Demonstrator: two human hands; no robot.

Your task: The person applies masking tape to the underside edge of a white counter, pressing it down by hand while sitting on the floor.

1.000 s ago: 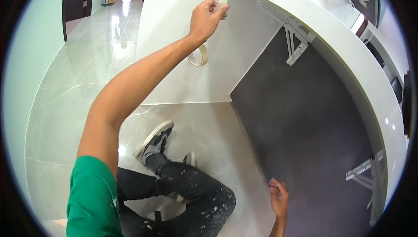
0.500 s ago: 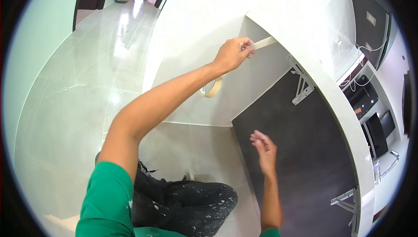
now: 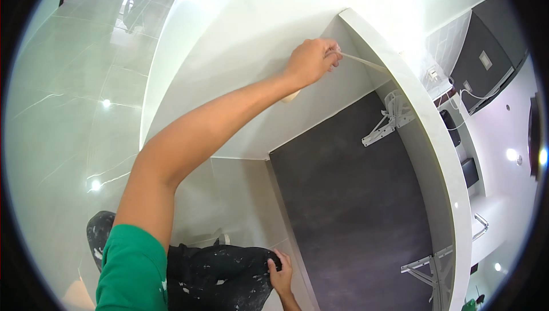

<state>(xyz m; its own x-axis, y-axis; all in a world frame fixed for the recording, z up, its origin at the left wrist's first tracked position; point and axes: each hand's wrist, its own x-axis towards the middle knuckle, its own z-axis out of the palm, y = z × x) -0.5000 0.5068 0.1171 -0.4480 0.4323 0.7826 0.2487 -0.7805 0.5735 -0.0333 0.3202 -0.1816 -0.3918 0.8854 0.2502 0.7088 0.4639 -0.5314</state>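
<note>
My left hand [image 3: 313, 62] is raised under the white counter [image 3: 426, 116], its fingers pinched on a cream masking tape strip [image 3: 361, 62]. That strip runs taut from my fingertips to the counter's underside near the corner. Behind my left forearm, part of the masking tape roll [image 3: 290, 97] shows; the forearm hides the rest of it. My right hand [image 3: 280, 274] rests on the knee of my paint-spotted black trousers [image 3: 220, 274], its fingers apart and holding nothing.
White folding brackets [image 3: 389, 119] are fixed below the counter, in front of a dark panel [image 3: 354, 191]. A white wall [image 3: 229, 96] stands at the left of this nook. Glossy floor tiles [image 3: 74, 116] stretch beyond it, while loose white cables [image 3: 454, 102] hang past the counter.
My right hand has dropped from in front of the dark panel onto my knee. The tape strip now looks narrower and slopes down from my left hand. The whole view has shifted.
</note>
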